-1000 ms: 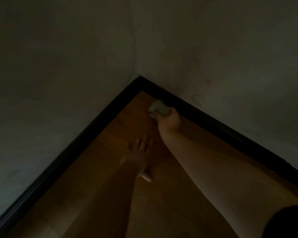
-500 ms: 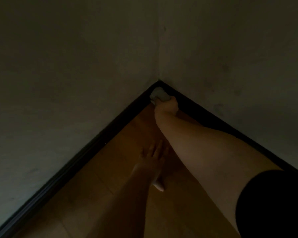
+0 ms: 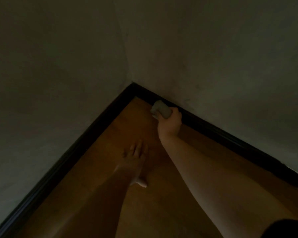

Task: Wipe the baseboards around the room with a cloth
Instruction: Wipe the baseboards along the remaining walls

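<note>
Very dim, murky pic, soft focus, grainy walls, wide-angle bend at edges, no glare

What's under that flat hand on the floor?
Only the wooden floor shows around the left hand, which rests flat, fingers spread. Whatever lies beneath the palm is covered; nothing pokes out.

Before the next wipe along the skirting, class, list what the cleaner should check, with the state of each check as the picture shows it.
1. Cloth gripped firmly in the right hand: ok.
2. Cloth against the right-wall baseboard, near the corner: ok.
3. Left hand flat on the wooden floor for support: ok.
4. Left-wall baseboard wiped: cannot tell.
5. Cloth clean enough to go on: cannot tell, too dark.
</note>
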Demonstrator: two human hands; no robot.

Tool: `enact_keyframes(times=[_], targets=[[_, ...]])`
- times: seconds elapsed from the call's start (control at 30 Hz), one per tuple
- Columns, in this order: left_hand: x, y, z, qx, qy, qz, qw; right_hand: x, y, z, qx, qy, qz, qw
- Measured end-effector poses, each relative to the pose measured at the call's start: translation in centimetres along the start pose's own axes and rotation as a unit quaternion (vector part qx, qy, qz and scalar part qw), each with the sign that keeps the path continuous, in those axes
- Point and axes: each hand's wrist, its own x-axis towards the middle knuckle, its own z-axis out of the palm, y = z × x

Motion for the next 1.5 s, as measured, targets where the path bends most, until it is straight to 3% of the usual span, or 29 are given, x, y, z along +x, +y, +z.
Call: enact_keyframes(times=[0.13,0.5,0.67,1.17,1.33,1.5], targets=[[-0.1,0.3,-0.7,0.006,-0.016,-0.008,1.0,-0.6,2.5,-4.3,-0.052,0.024,-0.058,0.997],[-0.1,0.2,-0.8,0.031,-0.016,-0.005,0.999,-2.8,8.1,-14.0,-0.075,0.143,-0.076,0.984],[0.2,-0.2,-0.3,0.017,-0.009,0.001,1.0,-3.7,8.8,-15.7,-0.093,0.106,-0.105,0.984],[0.3,-0.7,0.7,0.009,0.018,0.025,0.999,-2.6,1.7,-2.1,-0.121,-0.078,-0.29,0.946],[0.4,-0.3,0.2,0.005,-0.001,0.019,1.0,-0.7,-0.4,2.0,-0.115,-0.111,-0.243,0.957],[0.2,-0.1,-0.2,-0.001,-0.005,0.016,1.0,0.0,-2.3,5.7,-0.048,-0.096,-0.189,0.976]])
